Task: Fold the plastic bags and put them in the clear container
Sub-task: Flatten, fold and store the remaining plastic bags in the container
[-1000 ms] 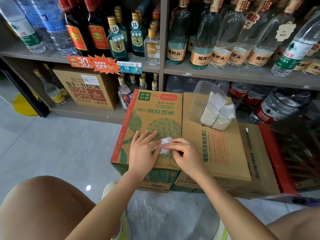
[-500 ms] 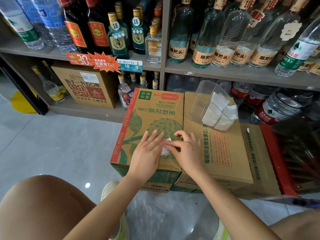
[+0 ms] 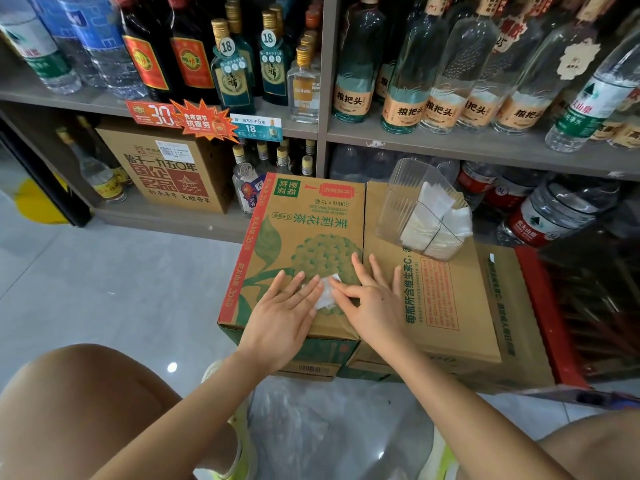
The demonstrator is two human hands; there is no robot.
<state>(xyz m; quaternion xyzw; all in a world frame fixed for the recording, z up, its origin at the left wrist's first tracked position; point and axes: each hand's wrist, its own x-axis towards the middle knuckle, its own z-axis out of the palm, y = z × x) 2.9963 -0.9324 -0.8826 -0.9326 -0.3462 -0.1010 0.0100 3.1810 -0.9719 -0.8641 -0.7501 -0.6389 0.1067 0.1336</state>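
Note:
A small folded white plastic bag (image 3: 326, 295) lies on top of the green-printed cardboard box (image 3: 294, 230). My left hand (image 3: 285, 313) lies flat with straight fingers pressing its left side. My right hand (image 3: 372, 299) presses the bag's right side, index finger and thumb bent inward on it, the other fingers spread. The clear container (image 3: 398, 199) stands on the neighbouring brown box (image 3: 446, 306), behind my right hand, with several folded white bags (image 3: 433, 223) inside. More loose clear plastic bags (image 3: 329, 427) lie on the floor between my knees.
Shelves of glass and water bottles (image 3: 450, 64) rise just behind the boxes. A brown carton (image 3: 166, 171) sits on the low shelf at left. A red crate (image 3: 547, 306) stands at right. Grey tiled floor (image 3: 104, 289) lies open to the left.
Both hands have slid a little farther up the box. My right hand has opened from a pinch to spread fingers pressing the bag, which is now folded smaller.

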